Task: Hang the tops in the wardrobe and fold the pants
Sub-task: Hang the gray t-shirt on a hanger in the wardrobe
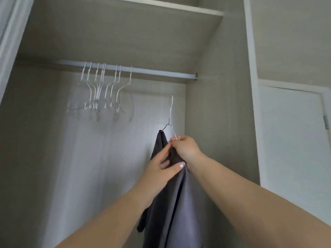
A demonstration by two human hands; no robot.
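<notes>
Right of centre in the frame, the right hand (pixel 186 149) pinches one shoulder wire of a white hanger (pixel 170 119), while the left hand (pixel 162 169) grips the dark grey top (pixel 172 203), fingers closed on the fabric, probably seating it before hanging. The rail (pixel 161 71) above holds empty hangers (pixel 100 90). No writing is visible.

Both arms raised; right hand (pixel 185 148) fisted, left hand (pixel 161 169) pinching (thumb up).

Single head-worn wide-angle view, tilted upward into the open wardrobe (pixel 114 42), close in, rail (pixel 161 72) across frame's upper middle, forearms entered from the bottom edge
</notes>
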